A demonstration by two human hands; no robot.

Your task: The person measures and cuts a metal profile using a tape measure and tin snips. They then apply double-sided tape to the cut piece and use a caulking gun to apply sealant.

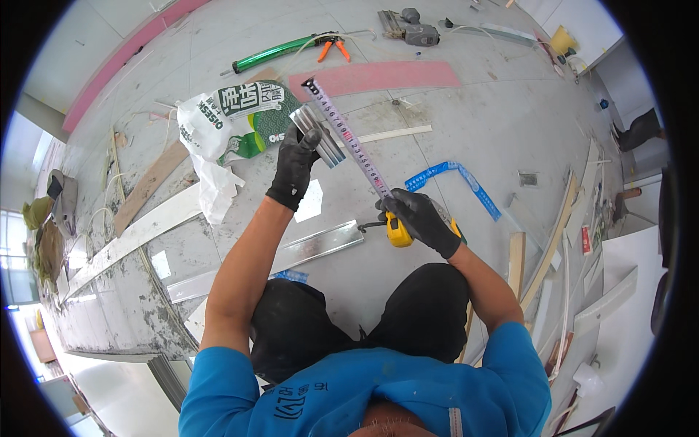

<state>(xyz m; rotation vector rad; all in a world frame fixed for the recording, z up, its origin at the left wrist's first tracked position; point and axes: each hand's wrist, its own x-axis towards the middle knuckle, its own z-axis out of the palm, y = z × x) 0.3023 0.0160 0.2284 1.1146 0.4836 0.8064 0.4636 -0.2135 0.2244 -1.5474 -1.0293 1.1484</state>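
My left hand (295, 164), in a black glove, grips a short piece of silver metal channel (318, 135) held above the floor. My right hand (419, 217), also gloved in black, holds a yellow tape measure case (397, 231). Its tape blade (346, 135) is pulled out and runs up to the left, lying alongside the metal channel. I am crouched, with my knees in black trousers just below both hands.
A long silver channel (306, 250) lies on the grey floor under my arms. A white and green bag (229, 120) sits to the left, a pink strip (378, 76) beyond, a blue strip (455, 178) to the right. Orange pliers (332, 46), a green tube (273, 52) and a power tool (408, 29) lie farther off.
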